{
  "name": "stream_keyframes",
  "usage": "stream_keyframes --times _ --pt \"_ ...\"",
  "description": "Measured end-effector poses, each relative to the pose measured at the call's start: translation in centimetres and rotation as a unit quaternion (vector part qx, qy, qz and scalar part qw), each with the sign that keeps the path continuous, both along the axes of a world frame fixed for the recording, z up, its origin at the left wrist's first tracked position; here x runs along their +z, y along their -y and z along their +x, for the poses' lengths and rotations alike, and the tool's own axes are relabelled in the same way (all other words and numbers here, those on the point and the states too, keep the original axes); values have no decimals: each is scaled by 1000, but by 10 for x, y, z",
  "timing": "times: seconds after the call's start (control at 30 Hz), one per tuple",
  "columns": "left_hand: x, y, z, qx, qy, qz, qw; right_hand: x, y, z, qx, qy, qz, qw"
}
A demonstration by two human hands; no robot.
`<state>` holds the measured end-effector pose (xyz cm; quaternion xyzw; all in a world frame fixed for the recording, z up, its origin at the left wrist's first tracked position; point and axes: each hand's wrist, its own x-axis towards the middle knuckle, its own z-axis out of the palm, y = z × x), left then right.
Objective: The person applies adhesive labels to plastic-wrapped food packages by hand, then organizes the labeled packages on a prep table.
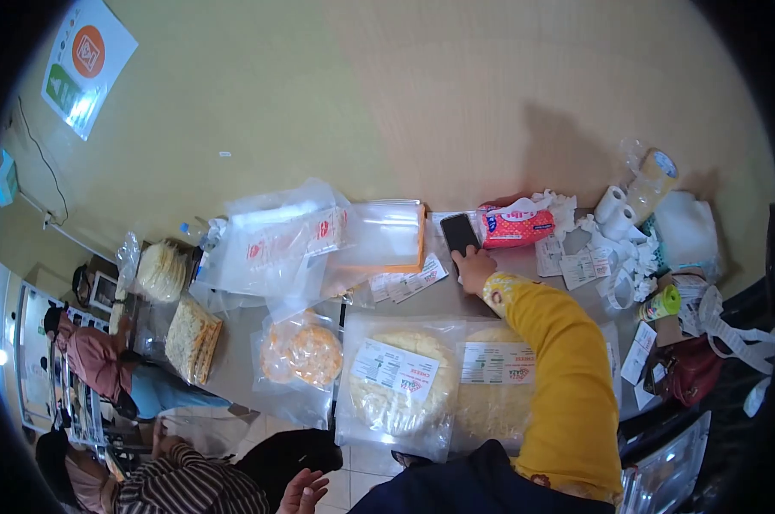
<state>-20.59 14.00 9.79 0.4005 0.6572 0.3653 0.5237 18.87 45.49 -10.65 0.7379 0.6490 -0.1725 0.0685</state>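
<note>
My right hand [473,270], at the end of a yellow sleeve, reaches across the table. Its fingers close on the lower end of a black smartphone [459,233], which lies dark-screened near the wall. Low in the picture my left hand [302,493] is held off the table, fingers apart and holding nothing. In front of me lie two clear bags of pale round flatbreads, a left bag [402,377] and a right bag [493,403], both with printed labels reading "CHEESE". My right forearm passes over the right bag and hides part of it.
Beside the phone sits a red tissue pack [518,224]. Printed labels [417,278], paper rolls [614,211] and a tape roll [659,164] lie around. Leftward are plastic bags [272,236], bagged orange rounds [314,353] and stacked flatbread [192,341]. Two other people [186,480] work at left.
</note>
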Motion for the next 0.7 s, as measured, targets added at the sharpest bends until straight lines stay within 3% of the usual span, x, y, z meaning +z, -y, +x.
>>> stream_keyframes --times 0.1,0.33,0.43,0.53,0.7 --pt "-12 1 -11 -15 -5 -5 1000 -28 5 35 92 -55 65 992" --pt "-33 -4 -22 -18 16 -28 999 21 18 31 59 154 -41 985" --pt "-38 -5 -21 -11 13 -39 999 5 -6 21 10 -1 24 1000" --pt "-36 -7 -14 -10 1 -46 999 -12 -22 5 -93 -38 8 995" --pt "-36 -7 -8 -4 4 -45 999 -13 -37 17 -138 -112 8 984"
